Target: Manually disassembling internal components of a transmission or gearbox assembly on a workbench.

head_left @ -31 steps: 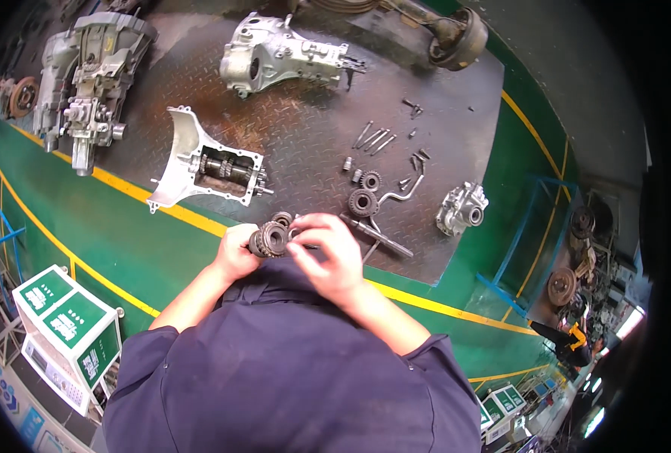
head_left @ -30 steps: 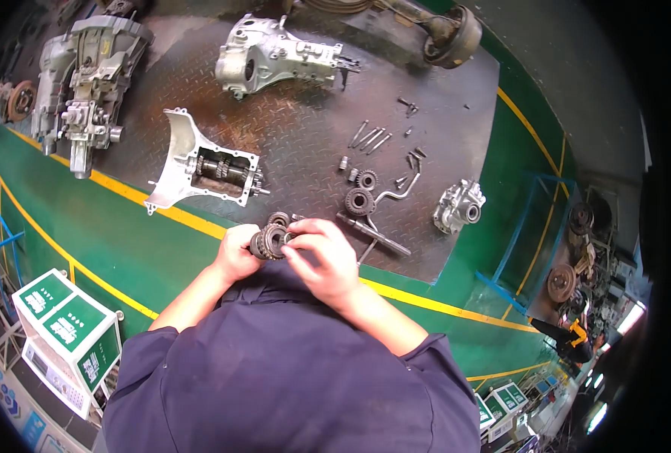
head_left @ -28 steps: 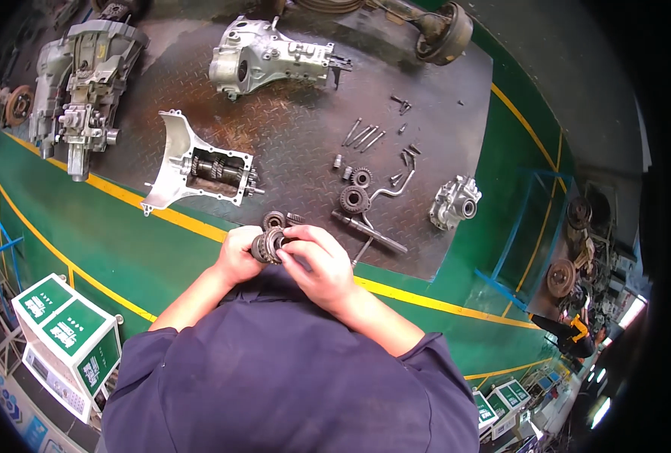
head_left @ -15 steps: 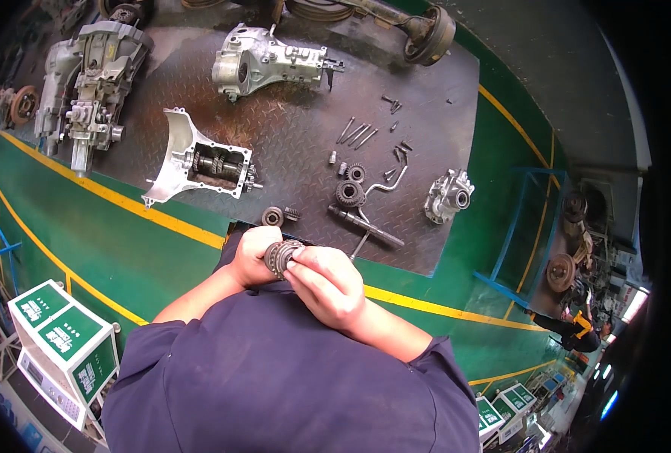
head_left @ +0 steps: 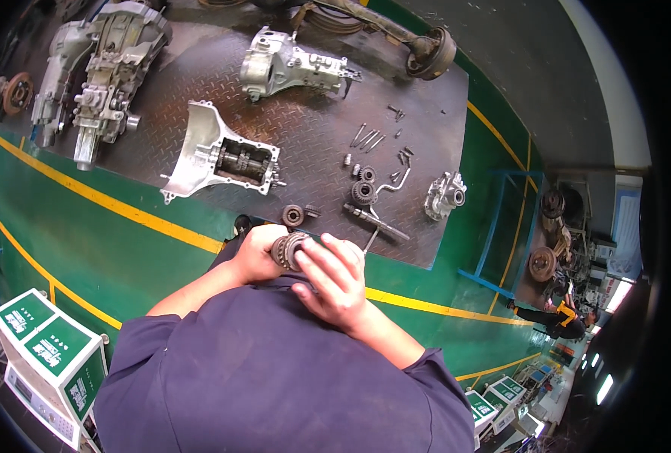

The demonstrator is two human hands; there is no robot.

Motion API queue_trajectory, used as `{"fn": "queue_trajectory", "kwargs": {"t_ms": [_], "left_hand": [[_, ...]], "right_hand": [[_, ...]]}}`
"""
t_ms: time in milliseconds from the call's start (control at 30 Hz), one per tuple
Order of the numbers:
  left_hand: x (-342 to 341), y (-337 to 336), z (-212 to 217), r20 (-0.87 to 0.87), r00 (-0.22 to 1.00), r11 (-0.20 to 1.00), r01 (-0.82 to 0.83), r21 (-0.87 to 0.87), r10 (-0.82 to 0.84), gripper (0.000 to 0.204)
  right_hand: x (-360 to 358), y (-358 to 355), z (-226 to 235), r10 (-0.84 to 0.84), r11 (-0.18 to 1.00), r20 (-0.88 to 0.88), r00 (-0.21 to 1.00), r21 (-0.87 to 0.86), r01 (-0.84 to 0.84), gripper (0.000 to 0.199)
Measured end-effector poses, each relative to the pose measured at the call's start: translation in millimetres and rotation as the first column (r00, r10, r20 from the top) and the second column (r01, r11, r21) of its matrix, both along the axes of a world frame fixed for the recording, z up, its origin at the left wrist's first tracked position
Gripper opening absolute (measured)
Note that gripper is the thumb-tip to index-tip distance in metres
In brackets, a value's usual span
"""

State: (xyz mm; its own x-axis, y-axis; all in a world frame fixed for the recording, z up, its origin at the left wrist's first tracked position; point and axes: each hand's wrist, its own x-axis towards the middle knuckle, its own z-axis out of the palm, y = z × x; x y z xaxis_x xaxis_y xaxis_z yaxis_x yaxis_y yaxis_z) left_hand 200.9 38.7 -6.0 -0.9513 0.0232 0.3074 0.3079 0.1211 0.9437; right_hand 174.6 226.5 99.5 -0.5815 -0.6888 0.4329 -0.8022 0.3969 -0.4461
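Observation:
My left hand (head_left: 257,255) is wrapped round a dark metal toothed gear (head_left: 286,252), held just in front of my body near the table's edge. My right hand (head_left: 331,281) is beside it with its fingers stretched out and the thumb apart. Its fingertips lie at the gear's right end; whether they touch is hard to tell. On the table just beyond sit a ring-shaped gear (head_left: 293,215) and a smaller gear (head_left: 312,212). Further right lie a larger gear (head_left: 363,192), a small gear (head_left: 367,174) and a dark shaft (head_left: 378,222).
An open gearbox housing (head_left: 213,160) with gears inside sits on the steel-plate table (head_left: 313,136). Behind it is another silver transmission case (head_left: 298,68). Several bolts (head_left: 368,138), a bent rod (head_left: 394,181) and a silver end housing (head_left: 445,196) are right. Whole gearboxes (head_left: 109,83) stand left.
My right hand has loosened from the gear, its thumb dropping away and its fingers spreading. My left hand still holds the gear. The whole view has shifted slightly.

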Motion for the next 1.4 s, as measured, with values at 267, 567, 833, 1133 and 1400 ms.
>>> {"fn": "queue_trajectory", "kwargs": {"t_ms": [267,567,833,1133,1400], "left_hand": [[54.3,-71.2,-44.2,0.319,0.947,0.983,0.018,-0.181,0.042,0.023],[128.6,-103.0,-63.9,0.665,0.706,0.970,-0.148,-0.195,0.241,0.028],[129.2,-99.7,-55.4,0.718,0.635,0.958,-0.201,-0.205,0.287,0.028],[107.6,-96.3,-46.5,0.763,0.590,0.965,-0.156,-0.212,0.263,0.031],[98.9,-94.8,-53.6,0.774,0.585,0.965,-0.223,-0.135,0.243,0.031]], "right_hand": [[-42.6,21.4,-115.8,-0.579,0.790,0.502,0.642,0.151,0.594,0.027],[-34.5,2.3,-270.8,-0.743,0.590,0.223,0.631,0.664,0.459,0.076],[-55.7,5.5,-327.5,-0.726,0.683,0.554,0.407,0.511,0.522,0.038],[-56.5,12.7,-327.9,-0.788,0.607,0.411,0.458,0.391,0.692,0.030],[-70.8,48.0,-353.4,-0.738,0.563,0.630,0.241,0.380,0.734,0.034]]}}
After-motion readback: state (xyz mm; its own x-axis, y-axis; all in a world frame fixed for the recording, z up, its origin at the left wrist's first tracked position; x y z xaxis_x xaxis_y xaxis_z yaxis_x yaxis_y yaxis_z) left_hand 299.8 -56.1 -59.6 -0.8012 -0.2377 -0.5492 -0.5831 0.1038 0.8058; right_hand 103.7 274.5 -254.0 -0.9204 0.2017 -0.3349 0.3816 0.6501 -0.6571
